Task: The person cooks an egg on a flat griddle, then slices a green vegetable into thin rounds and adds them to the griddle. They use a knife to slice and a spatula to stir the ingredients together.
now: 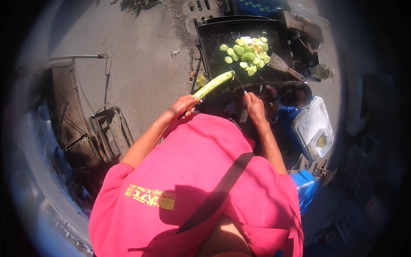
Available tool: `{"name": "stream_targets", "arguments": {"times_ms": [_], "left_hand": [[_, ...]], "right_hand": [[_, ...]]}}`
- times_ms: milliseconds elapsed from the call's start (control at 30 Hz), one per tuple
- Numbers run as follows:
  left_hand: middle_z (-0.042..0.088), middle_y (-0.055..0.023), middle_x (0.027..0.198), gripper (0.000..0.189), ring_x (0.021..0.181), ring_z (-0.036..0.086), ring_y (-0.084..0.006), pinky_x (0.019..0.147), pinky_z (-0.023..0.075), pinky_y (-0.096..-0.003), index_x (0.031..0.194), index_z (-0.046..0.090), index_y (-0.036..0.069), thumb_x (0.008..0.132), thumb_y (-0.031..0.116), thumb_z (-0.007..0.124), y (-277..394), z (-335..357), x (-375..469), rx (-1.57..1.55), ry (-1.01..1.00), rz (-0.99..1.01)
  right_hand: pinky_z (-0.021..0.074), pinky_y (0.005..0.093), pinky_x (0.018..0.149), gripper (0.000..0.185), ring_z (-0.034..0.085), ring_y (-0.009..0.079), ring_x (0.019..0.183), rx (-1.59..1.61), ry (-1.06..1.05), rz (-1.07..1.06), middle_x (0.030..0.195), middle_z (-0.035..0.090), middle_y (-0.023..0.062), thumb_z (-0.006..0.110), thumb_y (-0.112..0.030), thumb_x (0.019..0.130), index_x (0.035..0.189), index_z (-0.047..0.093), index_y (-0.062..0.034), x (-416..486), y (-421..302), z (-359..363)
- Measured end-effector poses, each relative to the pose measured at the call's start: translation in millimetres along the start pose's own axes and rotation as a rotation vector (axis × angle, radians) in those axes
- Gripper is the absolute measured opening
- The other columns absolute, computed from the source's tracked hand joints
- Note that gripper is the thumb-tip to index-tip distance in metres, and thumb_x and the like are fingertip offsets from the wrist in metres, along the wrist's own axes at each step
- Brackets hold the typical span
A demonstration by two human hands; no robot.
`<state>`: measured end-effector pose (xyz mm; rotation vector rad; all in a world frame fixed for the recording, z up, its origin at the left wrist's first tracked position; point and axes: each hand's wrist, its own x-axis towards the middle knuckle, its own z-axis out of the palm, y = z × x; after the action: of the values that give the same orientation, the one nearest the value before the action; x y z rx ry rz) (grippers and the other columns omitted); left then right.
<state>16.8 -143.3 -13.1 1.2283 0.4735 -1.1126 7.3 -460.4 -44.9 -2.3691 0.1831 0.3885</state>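
Observation:
My left hand [186, 106] grips one end of a long, peeled pale green cucumber-like vegetable [213, 84], which points up and to the right over the edge of a black griddle plate [215, 35]. In my right hand [255, 106] is a thin-bladed knife [238, 80], its blade at the cut far end of the vegetable. On the plate lies a heap of round pale green slices [249, 56], with some whitish pieces at its top. A metal scraper [278, 63] with a reddish handle rests against the right side of the heap.
Right of the plate lies a clear bottle [321, 71]. A white box lid [310, 125] bearing a small container [322, 141] is at the right, above a blue box [303, 184]. A folded metal-framed chair or rack [110, 131] stands at the left. A grated drain [200, 5] is near the top.

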Motion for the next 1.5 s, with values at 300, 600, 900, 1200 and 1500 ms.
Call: {"name": "stream_targets", "arguments": {"times_ms": [300, 600, 900, 1200, 1500], "left_hand": [[0.047, 0.0024, 0.064, 0.027, 0.041, 0.037, -0.0035, 0.032, 0.0270, -0.0182, 0.108, 0.052, 0.006, 0.098, 0.030, 0.045, 6, 11, -10, -0.102, 0.045, -0.032], [0.048, 0.0011, 0.065, 0.024, 0.042, 0.039, -0.0041, 0.031, 0.0287, -0.0184, 0.103, 0.050, 0.008, 0.098, 0.030, 0.044, 7, 13, -9, -0.118, 0.061, -0.061], [0.048, 0.0012, 0.066, 0.025, 0.042, 0.041, -0.0040, 0.031, 0.0301, -0.0178, 0.101, 0.049, 0.009, 0.099, 0.032, 0.043, 7, 13, -5, -0.084, 0.068, -0.041], [0.048, 0.0020, 0.065, 0.025, 0.039, 0.041, -0.0037, 0.031, 0.0316, -0.0177, 0.100, 0.048, 0.010, 0.098, 0.034, 0.043, 12, 16, -10, -0.068, 0.063, -0.035], [0.048, 0.0023, 0.064, 0.023, 0.040, 0.041, -0.0037, 0.030, 0.0314, -0.0177, 0.100, 0.048, 0.011, 0.099, 0.033, 0.042, 10, 16, -8, -0.089, 0.070, -0.049]], "right_hand": [[0.0443, 0.0503, 0.064, 0.038, 0.060, 0.0438, 0.075, 0.007, -0.059, 0.041, 0.072, 0.061, 0.0208, 0.041, -0.040, 0.098, 0.090, 0.059, -0.0072, 10, -7, -9], [0.0436, 0.0503, 0.063, 0.040, 0.059, 0.0439, 0.074, -0.057, -0.021, -0.004, 0.072, 0.061, 0.0214, 0.042, -0.039, 0.098, 0.087, 0.059, -0.0051, 9, 6, 13], [0.0422, 0.0535, 0.064, 0.039, 0.058, 0.0463, 0.075, -0.103, -0.040, 0.006, 0.074, 0.061, 0.0240, 0.042, -0.038, 0.098, 0.086, 0.056, -0.0042, 8, -13, 5], [0.0437, 0.0471, 0.062, 0.043, 0.060, 0.0418, 0.072, 0.038, -0.036, -0.029, 0.072, 0.062, 0.0203, 0.041, -0.039, 0.099, 0.087, 0.061, -0.0029, 7, -24, -10], [0.0436, 0.0521, 0.066, 0.041, 0.059, 0.0457, 0.077, 0.049, -0.059, 0.024, 0.075, 0.062, 0.0231, 0.039, -0.039, 0.099, 0.087, 0.057, -0.0042, 10, -16, 1]]}}
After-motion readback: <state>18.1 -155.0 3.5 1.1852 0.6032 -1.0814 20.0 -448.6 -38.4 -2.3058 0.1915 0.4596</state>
